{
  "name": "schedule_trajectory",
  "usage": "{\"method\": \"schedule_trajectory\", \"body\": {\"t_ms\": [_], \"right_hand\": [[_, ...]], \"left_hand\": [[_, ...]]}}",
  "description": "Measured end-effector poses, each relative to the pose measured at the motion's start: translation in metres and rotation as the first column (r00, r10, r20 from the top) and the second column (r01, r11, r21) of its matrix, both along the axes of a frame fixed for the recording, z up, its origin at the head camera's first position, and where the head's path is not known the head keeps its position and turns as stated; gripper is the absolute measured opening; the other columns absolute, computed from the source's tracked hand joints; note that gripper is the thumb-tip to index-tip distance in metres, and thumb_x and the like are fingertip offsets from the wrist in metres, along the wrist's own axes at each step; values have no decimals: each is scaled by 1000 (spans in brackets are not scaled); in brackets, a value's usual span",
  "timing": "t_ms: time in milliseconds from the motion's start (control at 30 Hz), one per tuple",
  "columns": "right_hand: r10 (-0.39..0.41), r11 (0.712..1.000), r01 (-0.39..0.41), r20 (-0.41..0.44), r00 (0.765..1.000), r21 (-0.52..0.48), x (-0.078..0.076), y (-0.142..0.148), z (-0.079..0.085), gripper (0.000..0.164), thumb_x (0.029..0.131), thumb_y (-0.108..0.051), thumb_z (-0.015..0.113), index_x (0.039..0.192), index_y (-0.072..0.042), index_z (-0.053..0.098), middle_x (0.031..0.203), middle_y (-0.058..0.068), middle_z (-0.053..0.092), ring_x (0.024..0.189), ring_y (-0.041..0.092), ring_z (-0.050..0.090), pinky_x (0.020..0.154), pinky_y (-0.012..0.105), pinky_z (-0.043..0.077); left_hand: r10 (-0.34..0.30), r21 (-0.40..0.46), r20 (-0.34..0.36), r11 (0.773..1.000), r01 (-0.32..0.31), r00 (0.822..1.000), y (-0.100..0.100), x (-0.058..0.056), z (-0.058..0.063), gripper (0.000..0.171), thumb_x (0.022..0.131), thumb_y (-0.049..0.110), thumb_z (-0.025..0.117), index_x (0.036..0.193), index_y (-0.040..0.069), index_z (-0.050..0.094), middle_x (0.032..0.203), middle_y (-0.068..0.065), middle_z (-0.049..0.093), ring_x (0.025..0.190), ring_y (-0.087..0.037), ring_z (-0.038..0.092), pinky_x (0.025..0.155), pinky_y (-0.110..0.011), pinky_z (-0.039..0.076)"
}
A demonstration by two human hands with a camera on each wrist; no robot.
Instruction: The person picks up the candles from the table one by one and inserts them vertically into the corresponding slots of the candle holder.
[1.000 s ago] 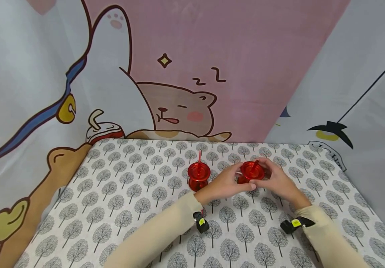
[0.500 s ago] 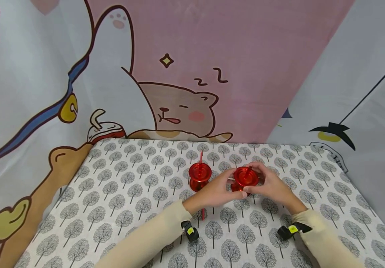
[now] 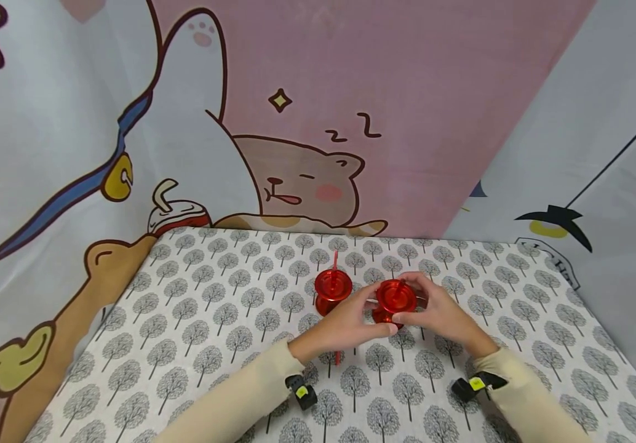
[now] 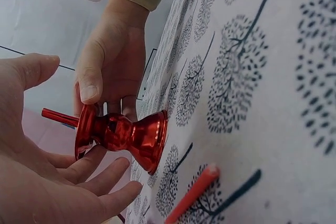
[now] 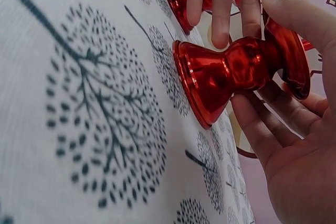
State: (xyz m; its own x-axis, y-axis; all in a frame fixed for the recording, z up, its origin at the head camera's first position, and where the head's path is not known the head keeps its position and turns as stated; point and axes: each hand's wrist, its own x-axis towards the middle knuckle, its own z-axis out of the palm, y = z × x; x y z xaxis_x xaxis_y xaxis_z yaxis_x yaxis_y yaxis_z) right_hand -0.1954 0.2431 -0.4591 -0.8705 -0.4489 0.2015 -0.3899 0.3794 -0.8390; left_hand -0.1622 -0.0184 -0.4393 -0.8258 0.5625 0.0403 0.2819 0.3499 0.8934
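My right hand point(image 3: 440, 317) holds a shiny red candle holder point(image 3: 397, 298) with a wide dish, narrow waist and flared foot. Its thumb lies on the dish rim and its fingers curl behind. In the left wrist view, a thin red tube point(image 4: 59, 117) rises from the dish, and the foot is close to the cloth; contact is unclear. On the holder's other side, my left hand point(image 3: 345, 326) has its fingers extended and thumb apart, beside or lightly touching the dish. A matching red candle holder point(image 3: 333, 288) stands just left, partly hidden by my left hand.
A thin red stick point(image 3: 337, 358) lies near my left forearm. Another thin red stick point(image 3: 336, 261) shows above the standing holder; whether in or behind it, I cannot tell. The table bears a tree-print cloth point(image 3: 240, 394). A printed curtain point(image 3: 417, 123) hangs behind.
Both hands and the held candle holder have moved left and nearer to me, toward the standing holder. The lower red stick has come out from under my left forearm.
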Motion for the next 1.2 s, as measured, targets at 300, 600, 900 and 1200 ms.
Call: {"method": "schedule_trajectory", "body": {"t_ms": [300, 600, 900, 1200], "right_hand": [[37, 998, -35, 46, 998, -48, 1, -7, 0, 68, 91, -5, 91, 147, 6, 53, 133, 22, 68, 114, 29, 71, 92, 32, 63], [55, 997, -52, 45, 998, -61, 2, -7, 0, 72, 93, -5, 88, 153, 8, 50, 138, 23, 68, 116, 35, 70, 93, 35, 63], [-86, 996, 85, -8, 996, -13, 12, 4, 14, 59, 96, -8, 87, 145, 2, 56, 131, 17, 67, 113, 28, 69, 93, 30, 61], [-159, 983, 172, -184, 970, 60, 50, -3, 30, 17, 106, -9, 74, 93, -19, 67, 74, -7, 59, 60, 8, 51, 52, 27, 45]], "left_hand": [[-4, 21, -3, 1000, 4, 1000, -8, 5, -1, 94, 101, 46, 77, 173, 8, 31, 157, -5, 57, 141, -26, 61, 112, -45, 54], [-21, 32, 2, 999, 21, 1000, -10, 6, -6, 93, 102, 48, 76, 175, 15, 29, 163, -1, 52, 144, -24, 58, 116, -48, 50], [5, 23, 75, 1000, -7, 997, -14, 7, -3, 94, 105, 48, 73, 176, 13, 23, 166, -9, 50, 149, -32, 54, 119, -46, 48], [-9, 32, 125, 999, 5, 992, -21, 6, 1, 77, 113, 51, 59, 177, 24, 25, 169, -8, 48, 150, -26, 53, 119, -46, 47]]}}
